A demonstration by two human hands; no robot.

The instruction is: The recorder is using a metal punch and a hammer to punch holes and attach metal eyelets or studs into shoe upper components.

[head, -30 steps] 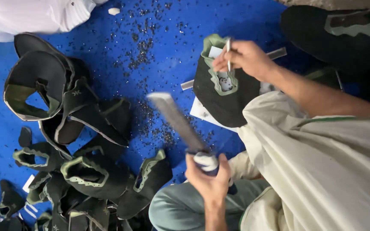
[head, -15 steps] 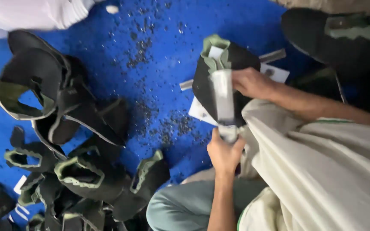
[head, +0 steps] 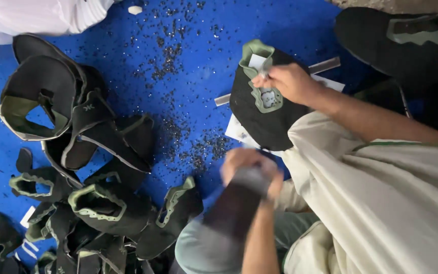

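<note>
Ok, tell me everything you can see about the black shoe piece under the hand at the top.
The black shoe piece is a rounded, cloth-like upper part lying flat on the blue surface. It has a pale green padded collar at its top and a green-edged patch in the middle. The right hand presses on that patch. White paper pieces and a grey metal bar lie beneath it.

Black shoe-upper piece point(head: 264, 109) with pale green trim and a green-edged patch, lying flat on white paper over a metal bar, pinned under the fingers. Dark flat tool point(head: 239, 200), motion-blurred, gripped near its upper end, blade pointing toward the viewer.
</note>
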